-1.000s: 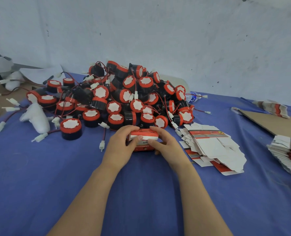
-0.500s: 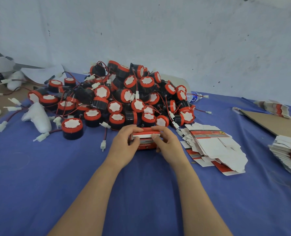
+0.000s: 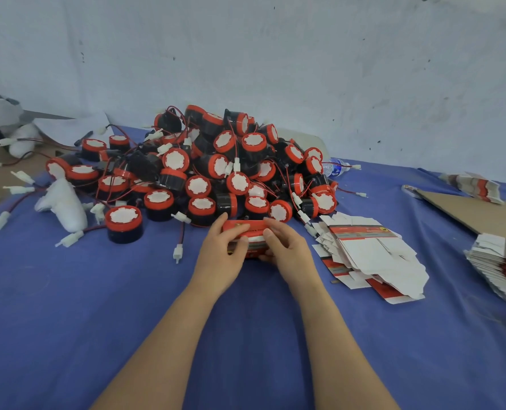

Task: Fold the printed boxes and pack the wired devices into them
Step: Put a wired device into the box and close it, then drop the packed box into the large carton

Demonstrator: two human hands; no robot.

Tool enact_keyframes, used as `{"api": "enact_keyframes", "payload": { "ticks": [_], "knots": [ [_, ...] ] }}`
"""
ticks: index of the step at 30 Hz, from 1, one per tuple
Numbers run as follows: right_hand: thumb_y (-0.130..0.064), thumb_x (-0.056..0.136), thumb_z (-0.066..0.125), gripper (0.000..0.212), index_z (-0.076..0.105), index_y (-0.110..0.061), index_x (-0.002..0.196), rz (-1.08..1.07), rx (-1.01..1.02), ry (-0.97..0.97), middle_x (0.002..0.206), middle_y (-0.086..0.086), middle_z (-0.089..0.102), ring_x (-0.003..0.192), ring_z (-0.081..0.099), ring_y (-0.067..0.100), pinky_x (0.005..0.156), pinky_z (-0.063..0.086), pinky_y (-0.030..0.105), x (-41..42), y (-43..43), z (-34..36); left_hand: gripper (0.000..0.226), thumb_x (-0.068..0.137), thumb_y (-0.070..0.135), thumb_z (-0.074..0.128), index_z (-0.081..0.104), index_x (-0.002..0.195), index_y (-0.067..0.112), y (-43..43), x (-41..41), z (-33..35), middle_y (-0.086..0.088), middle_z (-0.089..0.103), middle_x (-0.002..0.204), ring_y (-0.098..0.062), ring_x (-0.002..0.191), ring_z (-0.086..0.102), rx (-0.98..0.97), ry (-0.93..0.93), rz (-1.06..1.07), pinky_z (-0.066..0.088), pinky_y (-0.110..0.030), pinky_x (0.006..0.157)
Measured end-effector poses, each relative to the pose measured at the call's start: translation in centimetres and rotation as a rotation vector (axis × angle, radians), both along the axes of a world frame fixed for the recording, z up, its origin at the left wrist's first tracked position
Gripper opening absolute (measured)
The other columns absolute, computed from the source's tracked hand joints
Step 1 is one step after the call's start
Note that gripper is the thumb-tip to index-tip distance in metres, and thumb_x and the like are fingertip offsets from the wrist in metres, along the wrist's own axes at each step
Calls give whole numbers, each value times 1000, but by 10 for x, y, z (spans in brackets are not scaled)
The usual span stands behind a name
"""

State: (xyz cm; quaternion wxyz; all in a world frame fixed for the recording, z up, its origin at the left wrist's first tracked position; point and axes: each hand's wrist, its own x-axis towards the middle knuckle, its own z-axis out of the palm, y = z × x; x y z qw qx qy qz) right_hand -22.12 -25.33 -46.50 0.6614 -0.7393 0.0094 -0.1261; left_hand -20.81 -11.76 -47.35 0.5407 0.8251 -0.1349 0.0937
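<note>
Both hands grip a red printed box (image 3: 247, 232) on the blue-covered table (image 3: 68, 306): left hand (image 3: 220, 255) and right hand (image 3: 288, 253) curl around its ends, thumbs on top, just before the pile of wired devices (image 3: 216, 170).

Left hand (image 3: 220, 255) and right hand (image 3: 287, 253) grip a red printed box (image 3: 250, 232) beside piled wired devices (image 3: 216, 170).

One folded box (image 3: 245, 226), one bottle (image 3: 335, 167), dozens of wired devices (image 3: 175, 160).
</note>
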Motion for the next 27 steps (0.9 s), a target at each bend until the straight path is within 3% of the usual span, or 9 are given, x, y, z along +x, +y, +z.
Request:
{"api": "enact_keyframes", "payload": {
  "ticks": [5, 7, 9, 12, 16, 18, 23, 27],
  "knots": [
    [-27, 98, 53, 13, 65, -29, 93, -169, 177, 57, 88, -3, 66, 72, 62, 9, 55, 51, 16, 6, 8, -2, 33, 100, 27, 47, 61, 128, 17, -2, -1, 2, 0, 28, 156, -15, 140, 30, 7, -5, 35, 35, -25, 107],
    [-26, 98, 53, 9, 61, -28, 96, -195, 220, 75, 89, -2, 64, 74, 62, 11, 55, 51, 17, 9, 8, -3, 30, 100, 25, 47, 63, 125, 17, -3, 0, 3, 3, 32, 153, -12, 137, 32, -49, 12, 63, 33, -20, 102],
    [-25, 100, 49, 10, 59, -23, 99, -197, 147, 76, 92, -2, 64, 80, 64, 12, 58, 53, 18, 11, 8, -4, 29, 99, 20, 50, 60, 126, 20, -4, 0, 3, 4, 33, 151, -12, 136, 33, -133, 48, 88, 34, -22, 103],
    [-24, 101, 46, 15, 61, -21, 98, -205, 24, 56, 95, -1, 66, 86, 64, 11, 63, 54, 20, 13, 10, -5, 47, 97, 19, 51, 41, 142, 21, -6, 2, 4, 0, 29, 152, -17, 136, 35, -294, 201, 124, 39, -37, 109],
    [-26, 97, 54, 12, 56, -15, 91, -279, 100, 78, 92, 3, 65, 78, 66, 10, 61, 55, 19, 14, 10, -7, 51, 97, 24, 45, 33, 147, 22, -7, 3, 5, 0, 45, 142, -18, 127, 45, -305, 315, 94, 41, -39, 107],
    [-26, 96, 56, 17, 53, -14, 84, -298, 97, 83, 93, 8, 65, 76, 66, 10, 63, 57, 22, 14, 11, -7, 49, 98, 26, 45, 34, 146, 22, -9, 3, 5, -1, 47, 140, -18, 126, 47, -306, 302, 96, 42, -38, 106],
    [-30, 96, 55, 18, 52, -15, 86, -298, -33, 58, 98, 8, 65, 92, 65, 23, 83, 56, 44, 12, 16, -7, 53, 100, 33, 45, 28, 148, 17, -14, 3, 5, -1, 45, 141, -19, 127, 46, -268, 262, 148, 41, -30, 100],
    [-23, 96, 55, 13, 50, -11, 95, -300, 6, 154, 98, 8, 63, 84, 65, 16, 75, 58, 34, 14, 12, -9, 44, 97, 21, 53, 37, 137, 14, -17, 4, 5, -1, 52, 128, -17, 114, 52, -274, 252, 197, 40, -23, 84]
  ]
}}
